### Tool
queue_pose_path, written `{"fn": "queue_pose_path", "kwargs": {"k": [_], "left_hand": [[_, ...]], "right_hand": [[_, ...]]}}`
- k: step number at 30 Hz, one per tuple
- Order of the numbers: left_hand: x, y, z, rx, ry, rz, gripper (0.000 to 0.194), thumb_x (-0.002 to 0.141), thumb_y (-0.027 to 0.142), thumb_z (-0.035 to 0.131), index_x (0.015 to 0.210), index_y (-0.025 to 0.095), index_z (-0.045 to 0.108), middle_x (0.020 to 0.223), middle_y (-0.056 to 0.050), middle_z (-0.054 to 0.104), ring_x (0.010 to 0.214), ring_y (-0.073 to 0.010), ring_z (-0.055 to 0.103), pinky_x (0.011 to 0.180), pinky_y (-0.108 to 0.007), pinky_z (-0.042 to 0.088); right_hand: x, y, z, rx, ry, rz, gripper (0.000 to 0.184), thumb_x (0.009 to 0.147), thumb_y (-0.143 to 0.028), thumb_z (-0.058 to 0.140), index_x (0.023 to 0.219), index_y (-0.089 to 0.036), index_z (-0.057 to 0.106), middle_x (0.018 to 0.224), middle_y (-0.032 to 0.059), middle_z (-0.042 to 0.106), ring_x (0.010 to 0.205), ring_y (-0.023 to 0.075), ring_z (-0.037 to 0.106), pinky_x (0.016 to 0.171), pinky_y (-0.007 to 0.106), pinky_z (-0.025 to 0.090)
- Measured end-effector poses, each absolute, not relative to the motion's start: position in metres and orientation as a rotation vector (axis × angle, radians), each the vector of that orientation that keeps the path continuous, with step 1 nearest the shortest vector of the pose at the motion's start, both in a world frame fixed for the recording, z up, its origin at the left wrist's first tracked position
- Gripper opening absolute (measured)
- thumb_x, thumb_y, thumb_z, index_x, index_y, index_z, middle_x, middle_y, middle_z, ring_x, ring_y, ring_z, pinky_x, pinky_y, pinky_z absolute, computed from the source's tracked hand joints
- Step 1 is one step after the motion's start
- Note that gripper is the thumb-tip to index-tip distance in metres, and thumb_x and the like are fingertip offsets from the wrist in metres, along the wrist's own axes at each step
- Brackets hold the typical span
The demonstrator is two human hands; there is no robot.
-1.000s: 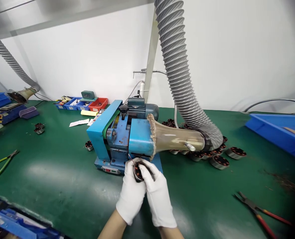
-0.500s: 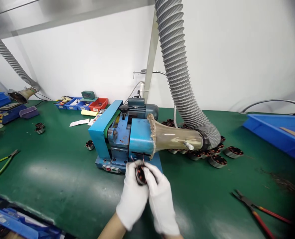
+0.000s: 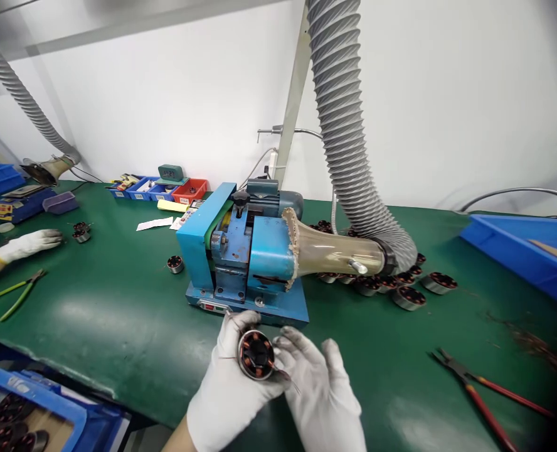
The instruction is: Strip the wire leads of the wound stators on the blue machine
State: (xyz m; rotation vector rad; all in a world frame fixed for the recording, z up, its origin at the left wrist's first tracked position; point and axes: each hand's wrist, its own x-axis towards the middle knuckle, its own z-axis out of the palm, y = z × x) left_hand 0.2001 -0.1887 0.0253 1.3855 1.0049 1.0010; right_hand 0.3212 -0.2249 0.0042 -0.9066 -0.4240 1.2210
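Note:
My left hand (image 3: 226, 392), in a white glove, is closed round a small round motor stator (image 3: 256, 355) with copper windings, held up with its face toward me. My right hand (image 3: 323, 395), also gloved, sits just right of the stator with fingers spread; its fingertips touch thin wire leads coming off the stator. Both hands are in front of a blue bench machine (image 3: 241, 251), apart from it. A clear funnel (image 3: 335, 254) on a grey ribbed extraction hose (image 3: 349, 138) meets the machine's right side.
Several finished stators (image 3: 408, 297) lie right of the machine and one (image 3: 175, 263) to its left. Red-handled pliers (image 3: 485, 392) lie at right, green-handled pliers (image 3: 12, 295) at left. Another person's gloved hand (image 3: 27, 245) rests far left. Blue trays (image 3: 527, 251) (image 3: 34, 408) flank the green mat.
Both hands have pulled the stator back from the machine's slot toward me and turned its face up. The right hand has opened its fingers. Another person's gloved hand has appeared at the left.

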Motion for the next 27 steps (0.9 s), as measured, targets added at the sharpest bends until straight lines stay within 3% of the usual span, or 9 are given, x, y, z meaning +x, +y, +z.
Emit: {"fn": "queue_pose_path", "kwargs": {"k": [3, 6, 9, 13, 15, 22, 27], "left_hand": [[0.194, -0.193, 0.021, 1.274, 0.884, 0.883, 0.070, 0.070, 0.019, 0.065, 0.132, 0.025, 0.034, 0.125, -0.009, 0.049, 0.112, -0.0240, 0.052, 0.094, -0.037, 0.044], [0.189, -0.197, 0.020, 1.461, 0.925, 0.870, 0.066, 0.067, 0.017, 0.068, 0.127, 0.026, 0.042, 0.126, -0.009, 0.047, 0.118, -0.0265, 0.046, 0.101, -0.039, 0.036], [0.191, -0.201, 0.017, 1.665, 0.922, 0.921, 0.063, 0.064, 0.007, 0.066, 0.121, 0.028, 0.049, 0.116, -0.007, 0.050, 0.112, -0.0259, 0.049, 0.098, -0.038, 0.039], [0.196, -0.209, 0.009, 1.748, 0.923, 1.050, 0.055, 0.060, 0.003, 0.065, 0.109, 0.026, 0.053, 0.108, -0.006, 0.049, 0.102, -0.0237, 0.053, 0.090, -0.036, 0.045], [0.196, -0.209, 0.005, 1.710, 0.984, 1.148, 0.054, 0.058, 0.004, 0.067, 0.105, 0.026, 0.052, 0.108, -0.005, 0.047, 0.102, -0.0239, 0.052, 0.089, -0.035, 0.045], [0.210, -0.180, 0.010, 1.482, 0.984, 1.094, 0.042, 0.071, 0.011, 0.057, 0.110, 0.023, 0.049, 0.112, -0.005, 0.052, 0.105, -0.0216, 0.052, 0.093, -0.035, 0.040], [0.237, -0.154, 0.005, 1.369, 1.060, 1.113, 0.038, 0.072, 0.008, 0.051, 0.108, 0.022, 0.049, 0.107, -0.005, 0.057, 0.100, -0.0192, 0.055, 0.089, -0.032, 0.043]], "right_hand": [[0.315, -0.233, 0.006, -0.944, -0.519, 1.169, 0.048, 0.073, -0.063, 0.052, 0.095, -0.024, 0.070, 0.101, 0.0106, 0.069, 0.094, 0.0275, 0.063, 0.081, 0.041, 0.051], [0.309, -0.233, 0.013, -1.100, -0.671, 1.056, 0.027, 0.068, -0.043, 0.069, 0.086, -0.022, 0.072, 0.098, 0.0087, 0.069, 0.093, 0.0265, 0.062, 0.083, 0.037, 0.048], [0.312, -0.221, 0.023, -1.174, -0.686, 1.055, 0.015, 0.068, -0.032, 0.070, 0.073, -0.019, 0.073, 0.080, 0.0061, 0.069, 0.078, 0.0216, 0.062, 0.073, 0.031, 0.049], [0.336, -0.199, 0.033, -1.036, -0.515, 1.098, 0.015, 0.063, -0.031, 0.074, 0.069, -0.017, 0.071, 0.057, -0.0005, 0.060, 0.051, 0.0105, 0.050, 0.050, 0.022, 0.043], [0.347, -0.192, 0.034, -0.948, -0.414, 1.034, 0.017, 0.063, -0.032, 0.074, 0.071, -0.017, 0.070, 0.057, -0.0018, 0.058, 0.049, 0.0087, 0.046, 0.046, 0.021, 0.041], [0.317, -0.192, 0.009, -1.199, -0.751, 0.939, 0.025, 0.069, -0.034, 0.068, 0.088, -0.018, 0.069, 0.091, 0.0071, 0.070, 0.085, 0.0227, 0.063, 0.078, 0.033, 0.051], [0.309, -0.168, 0.005, -1.267, -0.716, 0.861, 0.023, 0.070, -0.032, 0.064, 0.088, -0.018, 0.068, 0.091, 0.0072, 0.071, 0.085, 0.0229, 0.064, 0.080, 0.036, 0.052]]}}
